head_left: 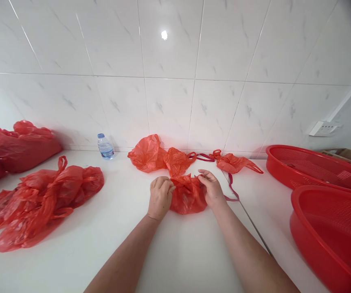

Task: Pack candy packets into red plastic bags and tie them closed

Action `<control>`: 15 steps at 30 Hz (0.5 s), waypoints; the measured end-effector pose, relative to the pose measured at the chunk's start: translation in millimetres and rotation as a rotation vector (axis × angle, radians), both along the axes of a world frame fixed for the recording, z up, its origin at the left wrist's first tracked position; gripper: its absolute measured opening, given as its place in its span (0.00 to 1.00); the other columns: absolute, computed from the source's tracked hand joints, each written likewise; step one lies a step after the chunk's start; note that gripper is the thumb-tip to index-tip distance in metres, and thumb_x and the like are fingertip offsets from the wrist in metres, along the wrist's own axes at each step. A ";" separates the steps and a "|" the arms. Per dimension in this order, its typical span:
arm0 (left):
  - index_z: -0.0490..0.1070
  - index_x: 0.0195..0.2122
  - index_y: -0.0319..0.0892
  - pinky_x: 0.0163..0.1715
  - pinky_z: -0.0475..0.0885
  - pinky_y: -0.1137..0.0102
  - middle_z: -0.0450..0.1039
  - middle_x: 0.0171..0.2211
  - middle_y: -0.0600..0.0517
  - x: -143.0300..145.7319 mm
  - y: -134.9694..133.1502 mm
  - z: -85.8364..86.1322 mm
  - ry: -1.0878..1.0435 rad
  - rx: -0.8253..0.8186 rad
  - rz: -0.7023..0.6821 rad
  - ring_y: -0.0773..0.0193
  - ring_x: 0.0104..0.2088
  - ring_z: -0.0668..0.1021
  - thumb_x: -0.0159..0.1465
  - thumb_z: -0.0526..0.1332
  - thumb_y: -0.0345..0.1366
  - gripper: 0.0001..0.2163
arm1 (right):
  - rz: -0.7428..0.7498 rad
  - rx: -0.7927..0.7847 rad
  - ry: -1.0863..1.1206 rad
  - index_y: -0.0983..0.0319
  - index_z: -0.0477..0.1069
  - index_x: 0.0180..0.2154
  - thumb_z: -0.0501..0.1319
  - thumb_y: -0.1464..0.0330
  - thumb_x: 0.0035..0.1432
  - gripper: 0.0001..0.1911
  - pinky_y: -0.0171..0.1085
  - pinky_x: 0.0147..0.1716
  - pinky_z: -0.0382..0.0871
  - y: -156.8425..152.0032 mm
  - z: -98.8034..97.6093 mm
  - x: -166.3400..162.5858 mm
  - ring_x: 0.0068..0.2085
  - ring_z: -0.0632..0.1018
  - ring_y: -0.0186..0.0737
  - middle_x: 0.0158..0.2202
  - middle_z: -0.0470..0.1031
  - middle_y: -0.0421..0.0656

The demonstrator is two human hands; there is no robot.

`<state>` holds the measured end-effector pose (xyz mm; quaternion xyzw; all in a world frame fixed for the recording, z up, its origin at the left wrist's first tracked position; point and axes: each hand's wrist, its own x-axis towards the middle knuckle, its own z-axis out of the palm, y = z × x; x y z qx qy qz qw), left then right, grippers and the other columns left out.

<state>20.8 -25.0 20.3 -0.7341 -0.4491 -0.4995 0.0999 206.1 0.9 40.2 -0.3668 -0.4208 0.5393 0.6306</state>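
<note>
Both hands are on a small red plastic bag (pixel 189 200) in the middle of the white table. My left hand (pixel 161 197) has its fingers curled closed on the bag's left upper edge. On the other side, my right hand (pixel 211 187) pinches the right upper edge between thumb and fingers. The bag's top is gathered and crumpled, and its contents cannot be made out. Just behind it lie a crumpled orange-red bag (pixel 148 154) and a smaller bunched bag (pixel 178 160).
A heap of red bags (pixel 49 195) lies at left, with a fuller bag (pixel 25 144) behind. A water bottle (pixel 105 147) stands near the wall. Another bag (pixel 233 162) and a dark red strap (pixel 231 185) lie right. Red plastic baskets (pixel 296 199) stand at far right.
</note>
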 end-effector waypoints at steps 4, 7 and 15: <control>0.65 0.30 0.43 0.42 0.65 0.60 0.71 0.36 0.48 -28.0 9.2 2.6 -0.046 0.020 0.180 0.58 0.39 0.72 0.63 0.55 0.30 0.04 | -0.216 -0.022 -0.043 0.56 0.70 0.34 0.66 0.65 0.41 0.14 0.35 0.29 0.67 13.6 -5.6 26.1 0.27 0.71 0.33 0.25 0.68 0.34; 0.65 0.30 0.44 0.44 0.63 0.58 0.71 0.37 0.48 -45.6 14.8 0.9 -0.054 -0.005 0.283 0.56 0.41 0.72 0.63 0.54 0.30 0.04 | -0.360 -0.040 -0.119 0.57 0.69 0.32 0.65 0.66 0.41 0.12 0.35 0.27 0.64 20.0 -13.0 38.7 0.26 0.68 0.32 0.24 0.65 0.33; 0.66 0.32 0.43 0.43 0.67 0.58 0.70 0.39 0.47 -48.4 18.5 -6.3 -0.174 -0.038 0.232 0.56 0.42 0.72 0.63 0.54 0.32 0.04 | -0.375 -0.046 -0.346 0.58 0.70 0.32 0.62 0.64 0.44 0.10 0.37 0.26 0.63 18.6 -34.1 33.6 0.25 0.68 0.35 0.24 0.67 0.36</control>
